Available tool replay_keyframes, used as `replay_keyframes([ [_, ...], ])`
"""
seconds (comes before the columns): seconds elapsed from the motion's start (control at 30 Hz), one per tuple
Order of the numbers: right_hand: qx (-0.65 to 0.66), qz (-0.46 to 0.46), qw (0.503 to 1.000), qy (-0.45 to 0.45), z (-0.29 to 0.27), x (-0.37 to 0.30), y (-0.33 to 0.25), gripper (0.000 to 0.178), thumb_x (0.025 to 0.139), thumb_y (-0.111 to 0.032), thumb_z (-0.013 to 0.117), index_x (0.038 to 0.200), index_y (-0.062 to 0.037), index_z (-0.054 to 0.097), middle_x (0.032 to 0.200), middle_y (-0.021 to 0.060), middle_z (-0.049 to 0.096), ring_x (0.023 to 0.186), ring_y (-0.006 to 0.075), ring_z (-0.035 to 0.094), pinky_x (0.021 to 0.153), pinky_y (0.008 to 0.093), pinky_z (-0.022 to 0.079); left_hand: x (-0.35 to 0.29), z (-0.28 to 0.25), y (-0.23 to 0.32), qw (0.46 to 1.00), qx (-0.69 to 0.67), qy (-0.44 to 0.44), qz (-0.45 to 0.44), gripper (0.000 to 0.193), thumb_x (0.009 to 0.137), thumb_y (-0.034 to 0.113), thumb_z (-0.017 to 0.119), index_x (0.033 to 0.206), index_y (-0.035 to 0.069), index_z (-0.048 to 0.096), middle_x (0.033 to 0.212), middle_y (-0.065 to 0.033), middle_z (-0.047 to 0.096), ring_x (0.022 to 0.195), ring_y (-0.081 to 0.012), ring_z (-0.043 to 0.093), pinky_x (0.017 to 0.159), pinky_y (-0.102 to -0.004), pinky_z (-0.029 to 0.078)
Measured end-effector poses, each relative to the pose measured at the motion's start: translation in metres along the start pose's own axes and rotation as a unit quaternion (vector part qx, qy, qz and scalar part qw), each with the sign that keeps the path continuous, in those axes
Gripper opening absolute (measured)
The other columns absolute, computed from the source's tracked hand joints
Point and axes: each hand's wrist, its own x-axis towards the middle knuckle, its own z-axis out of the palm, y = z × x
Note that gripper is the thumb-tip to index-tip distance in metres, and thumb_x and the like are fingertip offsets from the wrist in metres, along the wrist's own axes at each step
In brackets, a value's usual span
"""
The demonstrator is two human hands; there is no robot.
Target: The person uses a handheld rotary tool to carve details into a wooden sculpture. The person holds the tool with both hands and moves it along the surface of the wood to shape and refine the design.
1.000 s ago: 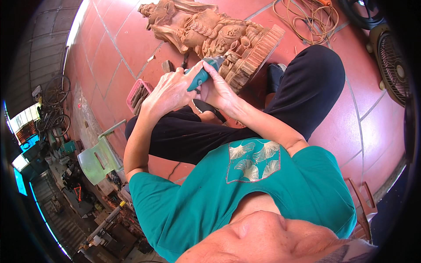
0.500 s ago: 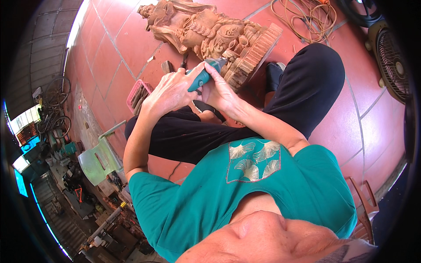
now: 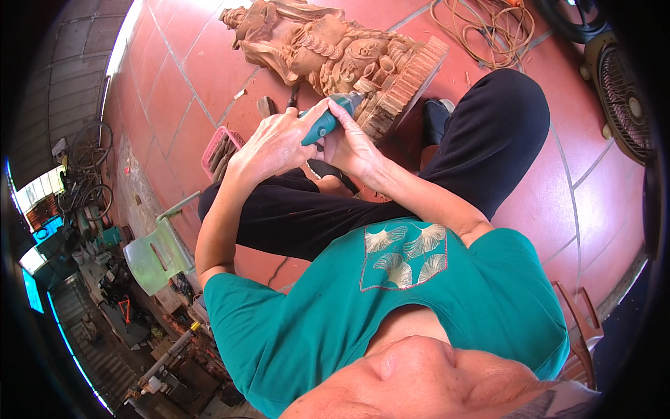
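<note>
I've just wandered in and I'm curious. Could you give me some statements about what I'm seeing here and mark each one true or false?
1. The left hand and right hand hold the same teal tool. True.
2. The tool's front end points away from the carving. False: it points toward the carving's base.
3. A pink basket sits on the person's left. True.
4. The fan stands on the person's left. False: it is on the right.
5. The person's trousers are dark. True.
</note>
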Motion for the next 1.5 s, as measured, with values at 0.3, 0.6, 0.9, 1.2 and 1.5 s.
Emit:
replay_keyframes([
  [0.3, 0.008, 0.013, 1.000, 0.017, -0.006, 0.002, -0.001, 0.035, 0.094, -0.049, 0.073, 0.114, -0.0227, 0.061, 0.102, -0.0037, 0.072, 0.095, 0.0139, 0.068, 0.080, 0.0392, 0.052, 0.001, -0.001, 0.003, 1.000, -0.011, 0.000, 0.007, 0.081, 0.085, 0.026, 0.072, 0.157, 0.021, 0.035, 0.105, -0.0285, 0.063, 0.093, -0.0494, 0.065, 0.084, -0.0561, 0.051],
  [0.6, -0.004, 0.010, 1.000, 0.025, -0.005, 0.001, 0.000, 0.035, 0.093, -0.050, 0.073, 0.113, -0.0233, 0.061, 0.104, -0.0041, 0.071, 0.096, 0.0137, 0.068, 0.081, 0.0390, 0.051, 0.002, 0.001, 0.001, 1.000, -0.005, -0.003, 0.001, 0.078, 0.087, 0.027, 0.070, 0.157, 0.020, 0.036, 0.103, -0.0286, 0.063, 0.091, -0.0493, 0.065, 0.084, -0.0560, 0.051],
  [0.9, -0.031, 0.010, 0.999, 0.011, 0.003, 0.006, 0.000, 0.034, 0.092, -0.051, 0.074, 0.114, -0.0276, 0.061, 0.107, -0.0068, 0.069, 0.096, 0.0119, 0.066, 0.081, 0.0392, 0.050, -0.008, 0.004, -0.004, 0.999, 0.005, 0.049, 0.009, 0.074, 0.089, 0.029, 0.069, 0.155, 0.018, 0.038, 0.096, -0.0264, 0.062, 0.087, -0.0480, 0.064, 0.080, -0.0553, 0.050],
  [1.2, -0.029, 0.039, 0.998, 0.030, 0.002, 0.008, 0.008, 0.032, 0.090, -0.052, 0.076, 0.104, -0.0268, 0.061, 0.086, -0.0077, 0.064, 0.076, 0.0098, 0.058, 0.076, 0.0366, 0.050, -0.013, 0.007, -0.013, 1.000, -0.020, 0.010, -0.020, 0.082, 0.083, 0.026, 0.070, 0.157, 0.020, 0.036, 0.098, -0.0264, 0.062, 0.089, -0.0480, 0.065, 0.080, -0.0559, 0.049],
  [1.5, -0.003, 0.043, 0.999, 0.014, -0.009, 0.008, 0.010, 0.035, 0.094, -0.047, 0.073, 0.114, -0.0219, 0.059, 0.104, -0.0018, 0.067, 0.097, 0.0151, 0.063, 0.088, 0.0432, 0.053, -0.011, 0.013, -0.016, 0.999, -0.017, 0.028, 0.002, 0.083, 0.082, 0.028, 0.074, 0.156, 0.022, 0.037, 0.096, -0.0258, 0.064, 0.090, -0.0480, 0.065, 0.078, -0.0555, 0.050],
])
